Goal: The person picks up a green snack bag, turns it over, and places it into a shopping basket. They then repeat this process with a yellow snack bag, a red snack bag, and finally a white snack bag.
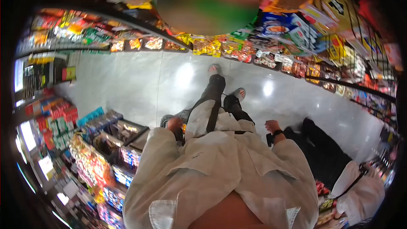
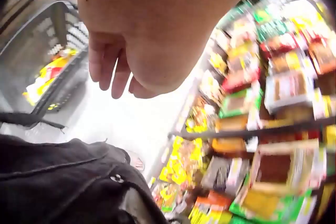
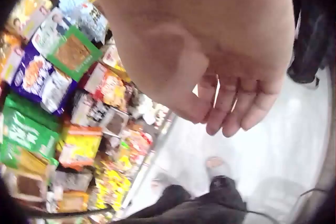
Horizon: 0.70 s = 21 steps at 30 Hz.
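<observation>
My left hand (image 1: 174, 124) hangs by my left side, against the pale jacket (image 1: 212, 165). In the left wrist view this hand (image 2: 152, 35) points downward with its fingers loose and nothing in them. A grey basket (image 2: 44, 32) with yellow and red packets (image 2: 50, 79) stands beyond the fingers; no contact shows. On the other side my right hand (image 1: 272, 126) hangs beside the jacket, a dark band at its wrist. The right wrist view shows this hand (image 3: 210, 56) with loosely bent fingers over the pale floor (image 3: 283, 145), holding nothing.
Shelves of packaged snacks (image 1: 275, 25) curve along the far side of the aisle floor (image 1: 140, 80). Display bins (image 1: 123, 131) and stacked boxes (image 1: 59, 118) stand at the left. At the right is another person in dark trousers (image 1: 318, 148) and a light top (image 1: 360, 195).
</observation>
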### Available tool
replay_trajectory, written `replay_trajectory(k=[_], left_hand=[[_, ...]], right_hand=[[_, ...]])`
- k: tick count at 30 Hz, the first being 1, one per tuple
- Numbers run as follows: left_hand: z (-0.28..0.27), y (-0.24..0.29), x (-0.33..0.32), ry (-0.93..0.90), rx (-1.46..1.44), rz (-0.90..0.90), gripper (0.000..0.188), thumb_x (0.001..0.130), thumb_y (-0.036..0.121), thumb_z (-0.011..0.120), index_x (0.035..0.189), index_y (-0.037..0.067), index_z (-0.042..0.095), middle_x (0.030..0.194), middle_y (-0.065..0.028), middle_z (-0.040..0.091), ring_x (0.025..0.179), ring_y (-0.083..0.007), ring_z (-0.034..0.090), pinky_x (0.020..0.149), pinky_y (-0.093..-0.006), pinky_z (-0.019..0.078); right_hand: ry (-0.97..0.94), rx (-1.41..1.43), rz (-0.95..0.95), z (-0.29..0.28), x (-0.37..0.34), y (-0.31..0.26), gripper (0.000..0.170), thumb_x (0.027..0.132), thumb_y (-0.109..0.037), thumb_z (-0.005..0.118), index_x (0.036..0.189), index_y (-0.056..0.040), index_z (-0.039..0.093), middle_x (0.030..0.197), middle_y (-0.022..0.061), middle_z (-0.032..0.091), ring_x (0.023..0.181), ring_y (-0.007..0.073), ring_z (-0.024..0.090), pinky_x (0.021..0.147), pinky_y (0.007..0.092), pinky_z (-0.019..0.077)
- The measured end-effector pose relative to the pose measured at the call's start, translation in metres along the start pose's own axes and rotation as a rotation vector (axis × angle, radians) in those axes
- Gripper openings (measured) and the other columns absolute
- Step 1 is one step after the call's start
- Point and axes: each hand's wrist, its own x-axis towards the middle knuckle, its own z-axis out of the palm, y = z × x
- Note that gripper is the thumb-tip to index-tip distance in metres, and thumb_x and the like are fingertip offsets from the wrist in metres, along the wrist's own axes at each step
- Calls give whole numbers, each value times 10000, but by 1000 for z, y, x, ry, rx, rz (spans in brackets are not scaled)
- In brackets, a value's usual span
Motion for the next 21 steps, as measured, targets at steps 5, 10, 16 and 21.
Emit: replay_trajectory(k=[5,10,16,21], left_hand=[[93,-34,-96,-41,-649,-455,271,909,350,591,968,123,725,909,-132,723,852,-316,714,721,-487,551],[145,2,-89,27,-477,-437,281,917,330,592,973,88,724,928,-140,730,870,-313,716,724,-465,554],[84,-77,-32,270,-182,-295,257,903,298,618,963,68,718,914,-151,731,858,-323,711,716,-464,553],[-39,-137,-10,737,-139,-229,202,875,254,680,992,89,676,845,-141,720,716,-305,687,643,-455,546]], right_hand=[[17,-1104,-558,59,-23,-59,86,892,-144,622,856,-68,644,724,45,595,642,200,628,566,307,509],[89,-45,-212,153,-43,-145,237,909,-181,644,1069,-11,682,887,83,709,746,155,670,627,267,533],[169,-259,-174,236,-52,-231,245,929,-203,665,1089,-19,680,898,73,717,750,138,668,646,253,537],[199,-937,-524,288,-4,-285,217,900,-209,660,987,-21,725,819,62,714,713,152,666,669,299,543]])
